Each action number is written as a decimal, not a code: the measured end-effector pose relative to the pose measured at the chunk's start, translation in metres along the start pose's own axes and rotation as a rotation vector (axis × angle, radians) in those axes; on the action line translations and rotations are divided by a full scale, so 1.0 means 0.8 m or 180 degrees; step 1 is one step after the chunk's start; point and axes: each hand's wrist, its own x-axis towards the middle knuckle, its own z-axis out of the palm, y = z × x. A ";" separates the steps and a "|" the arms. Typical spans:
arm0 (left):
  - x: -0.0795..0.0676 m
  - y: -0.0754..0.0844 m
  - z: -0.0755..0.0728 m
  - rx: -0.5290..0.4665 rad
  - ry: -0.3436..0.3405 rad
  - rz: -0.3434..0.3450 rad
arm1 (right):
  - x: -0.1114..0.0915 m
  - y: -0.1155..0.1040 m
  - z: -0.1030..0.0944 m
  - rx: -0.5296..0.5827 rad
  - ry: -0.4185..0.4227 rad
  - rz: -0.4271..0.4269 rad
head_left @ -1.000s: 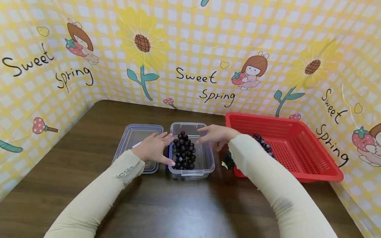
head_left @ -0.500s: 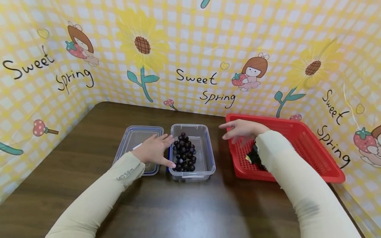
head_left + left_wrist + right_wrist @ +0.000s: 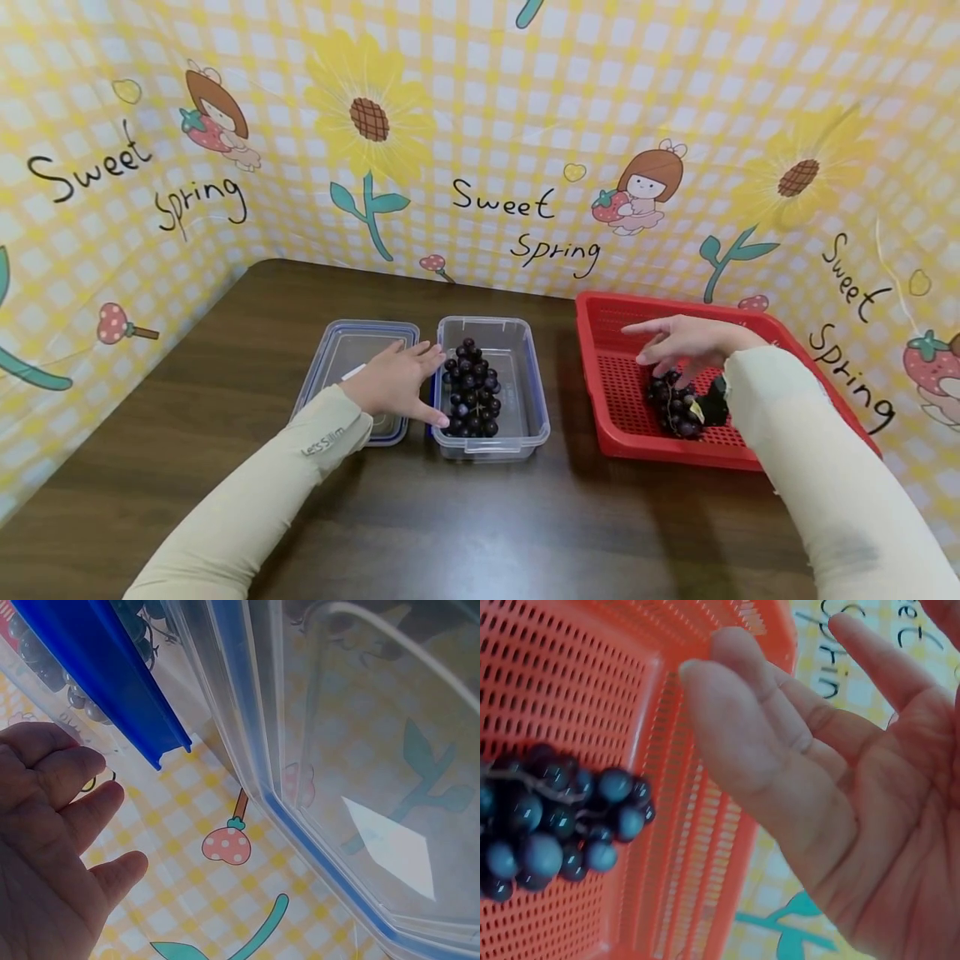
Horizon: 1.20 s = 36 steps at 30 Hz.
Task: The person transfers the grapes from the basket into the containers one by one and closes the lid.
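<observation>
A bunch of dark grapes [image 3: 474, 400] lies along the left side of a clear plastic container [image 3: 517, 400]. My left hand [image 3: 397, 383] rests at that container's left edge, fingers spread; in the left wrist view its fingers are beside a blue side clip [image 3: 127, 682]. Over the red basket [image 3: 588, 379], my right hand [image 3: 690, 342] hovers with its fingers loosely extended and nothing in them. Beneath it, a second bunch of grapes [image 3: 675, 408] sits on the basket floor. The right wrist view shows these grapes [image 3: 562, 817] apart from the thumb and fingers.
A clear lid [image 3: 318, 354] with a blue seal lies left of the container, partly under the left hand. Brown tabletop [image 3: 450, 525] extends in front. Yellow checked cloth [image 3: 495, 133] hangs behind and at both sides.
My right hand has moved right, from over the container's right edge to above the grapes in the red basket. My left hand has stayed at the container.
</observation>
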 end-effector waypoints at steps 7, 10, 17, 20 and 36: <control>-0.001 -0.001 0.001 -0.0001 0.0046 0.0025 | -0.019 0.020 -0.005 0.0050 0.0052 0.0083; -0.002 -0.001 0.002 0.0004 0.0053 0.0015 | -0.027 0.030 -0.008 0.0065 0.0076 0.0094; -0.001 -0.001 0.003 0.0009 0.0044 0.0007 | -0.034 0.065 -0.020 0.0297 0.0200 0.0102; -0.001 -0.001 0.003 0.0020 0.0048 0.0001 | -0.032 0.079 -0.023 0.0351 0.0235 0.0075; -0.001 -0.003 0.005 0.0048 0.0103 0.0033 | -0.015 0.098 -0.022 0.0132 0.0365 0.0275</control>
